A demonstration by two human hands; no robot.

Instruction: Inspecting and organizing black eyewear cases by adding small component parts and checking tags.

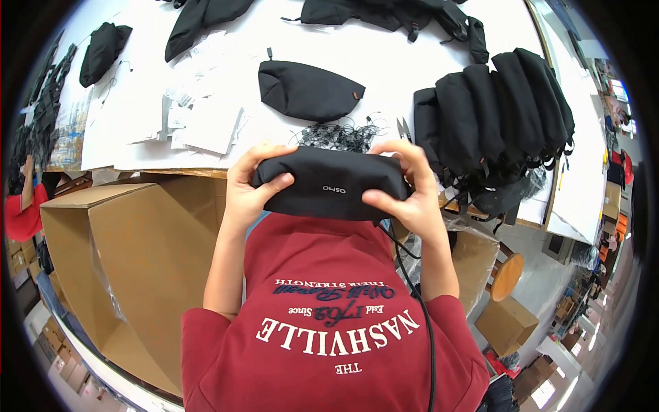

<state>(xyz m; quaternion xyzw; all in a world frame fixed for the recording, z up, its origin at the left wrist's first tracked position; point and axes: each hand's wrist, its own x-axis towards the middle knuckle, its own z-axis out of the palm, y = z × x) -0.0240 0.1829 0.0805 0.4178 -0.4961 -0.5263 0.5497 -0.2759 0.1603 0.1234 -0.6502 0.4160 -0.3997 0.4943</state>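
Between my two hands is a black fabric pouch (309,196), held up level in front of my chest at the table's near edge. My left hand (257,180) grips its left end, thumb on the near face and fingers over the top. At the right end my right hand (406,184) does the same, thumb pressed to the face. Just beyond lies a tangle of thin black cords (340,136). Another black pouch (309,90) with a small orange tab rests flat behind the cords. Scissors (403,129) lie right of the tangle, partly seen.
Several black pouches stand in a row (494,110) on the right of the white table (226,154). Paper slips (209,127) are spread at left. More black pouches (103,55) lie farther off. A big cardboard box (137,254) stands below left. A person in red (24,209) is at far left.
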